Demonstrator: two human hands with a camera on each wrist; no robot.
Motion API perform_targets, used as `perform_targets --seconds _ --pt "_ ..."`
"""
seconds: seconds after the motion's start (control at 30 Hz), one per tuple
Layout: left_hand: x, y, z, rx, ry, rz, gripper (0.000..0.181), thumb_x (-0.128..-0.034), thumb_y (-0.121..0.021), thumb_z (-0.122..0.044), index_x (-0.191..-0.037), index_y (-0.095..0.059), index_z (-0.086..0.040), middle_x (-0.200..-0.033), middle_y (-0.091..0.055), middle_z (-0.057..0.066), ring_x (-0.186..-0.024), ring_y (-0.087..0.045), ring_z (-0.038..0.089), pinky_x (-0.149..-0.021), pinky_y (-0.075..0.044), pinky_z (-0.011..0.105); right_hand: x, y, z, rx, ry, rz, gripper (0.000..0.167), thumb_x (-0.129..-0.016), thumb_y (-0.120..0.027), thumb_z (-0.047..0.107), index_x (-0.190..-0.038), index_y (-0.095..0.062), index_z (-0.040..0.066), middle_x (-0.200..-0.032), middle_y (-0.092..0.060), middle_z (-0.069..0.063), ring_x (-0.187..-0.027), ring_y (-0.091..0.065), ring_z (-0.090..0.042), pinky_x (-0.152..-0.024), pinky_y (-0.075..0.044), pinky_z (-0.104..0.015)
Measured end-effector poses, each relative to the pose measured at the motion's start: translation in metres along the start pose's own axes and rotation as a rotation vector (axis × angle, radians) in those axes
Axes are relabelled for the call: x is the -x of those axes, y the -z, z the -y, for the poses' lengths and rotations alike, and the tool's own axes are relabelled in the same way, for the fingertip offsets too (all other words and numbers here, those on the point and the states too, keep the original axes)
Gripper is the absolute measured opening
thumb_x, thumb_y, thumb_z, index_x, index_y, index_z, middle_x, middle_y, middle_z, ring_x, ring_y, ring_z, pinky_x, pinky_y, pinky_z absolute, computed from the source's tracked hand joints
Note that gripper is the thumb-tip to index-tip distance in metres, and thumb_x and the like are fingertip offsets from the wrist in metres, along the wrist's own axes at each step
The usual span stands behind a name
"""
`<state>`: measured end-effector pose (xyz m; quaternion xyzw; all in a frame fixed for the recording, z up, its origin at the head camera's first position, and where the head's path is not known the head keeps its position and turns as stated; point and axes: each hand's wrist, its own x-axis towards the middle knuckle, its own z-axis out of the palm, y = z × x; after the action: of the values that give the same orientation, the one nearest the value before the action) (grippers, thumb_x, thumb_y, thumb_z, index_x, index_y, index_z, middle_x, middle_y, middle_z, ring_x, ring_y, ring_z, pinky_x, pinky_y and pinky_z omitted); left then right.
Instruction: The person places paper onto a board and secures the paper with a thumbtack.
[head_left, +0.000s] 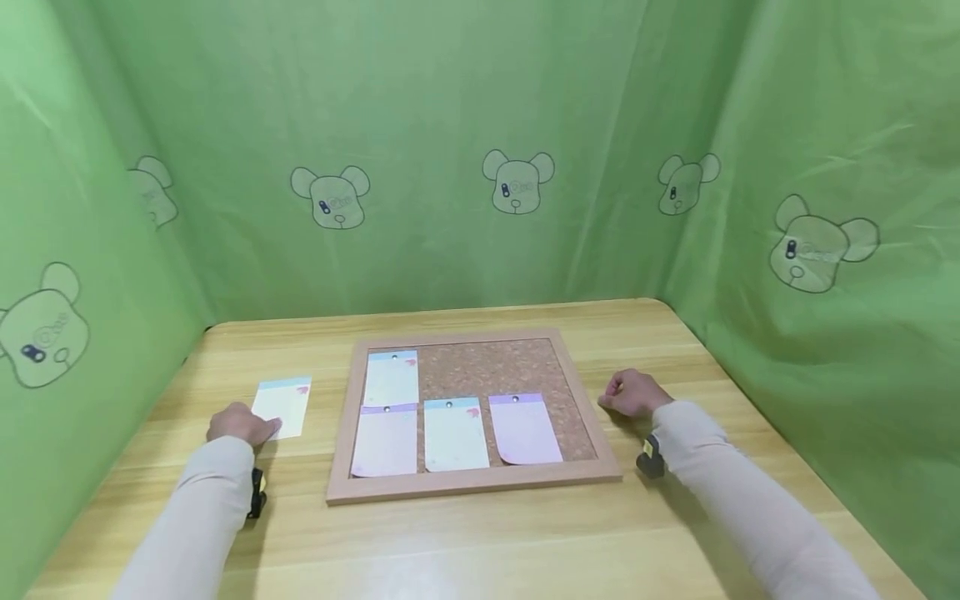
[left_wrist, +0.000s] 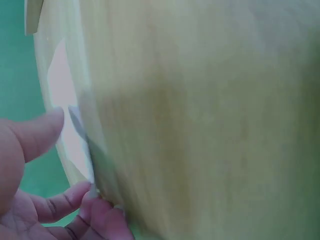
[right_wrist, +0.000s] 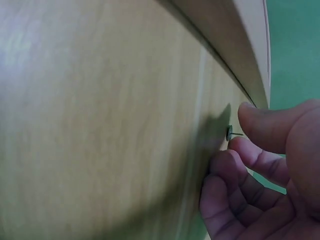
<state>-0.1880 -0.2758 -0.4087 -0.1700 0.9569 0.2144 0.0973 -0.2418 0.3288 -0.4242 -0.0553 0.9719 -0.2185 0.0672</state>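
Note:
My left hand (head_left: 238, 423) is at the lower left corner of a loose note sheet (head_left: 283, 400) with a blue top strip, left of a framed corkboard (head_left: 480, 478). In the left wrist view the thumb (left_wrist: 42, 132) is spread apart from the other fingers, whose tips touch the sheet's near edge. Beside the board's right side, my right hand (head_left: 633, 393) is low at the table. A small thumbtack (right_wrist: 229, 133) shows at its fingertips, the pin pinched between thumb and index finger with the flat head outward.
On the cork, several notes are pinned with tacks: a blue-topped note (head_left: 392, 382) upper left and, in the row below, a purple-topped note (head_left: 385, 442), another blue-topped note (head_left: 455, 437) and a pink note (head_left: 525, 433). Green curtains (head_left: 435, 100) enclose the wooden table (head_left: 450, 550).

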Motion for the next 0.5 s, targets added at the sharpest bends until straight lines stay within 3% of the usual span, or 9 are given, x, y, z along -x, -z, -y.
perform_targets --seconds 0.27,0.5 --pt "-0.011 -0.005 0.002 -0.047 0.013 0.002 0.051 -0.0899 -0.065 -0.025 -0.103 -0.054 0.023 -0.100 -0.056 0.039 -0.100 -0.053 0.051 -0.089 -0.048 0.051 0.001 -0.002 -0.001 0.028 0.034 -0.018 0.018 -0.086 -0.067 0.016 -0.072 -0.058 0.008 -0.073 -0.058 -0.005 -0.074 -0.055 -0.024 -0.071 -0.047 -0.039" --pt "-0.010 -0.005 -0.002 -0.055 0.000 -0.020 0.043 -0.0854 -0.062 -0.017 -0.100 -0.054 0.023 -0.094 -0.058 0.034 -0.093 -0.055 0.045 -0.082 -0.048 0.047 0.003 0.000 0.000 0.040 0.022 -0.028 0.017 -0.085 -0.064 0.015 -0.071 -0.057 0.008 -0.073 -0.058 -0.005 -0.073 -0.055 -0.024 -0.067 -0.047 -0.037"
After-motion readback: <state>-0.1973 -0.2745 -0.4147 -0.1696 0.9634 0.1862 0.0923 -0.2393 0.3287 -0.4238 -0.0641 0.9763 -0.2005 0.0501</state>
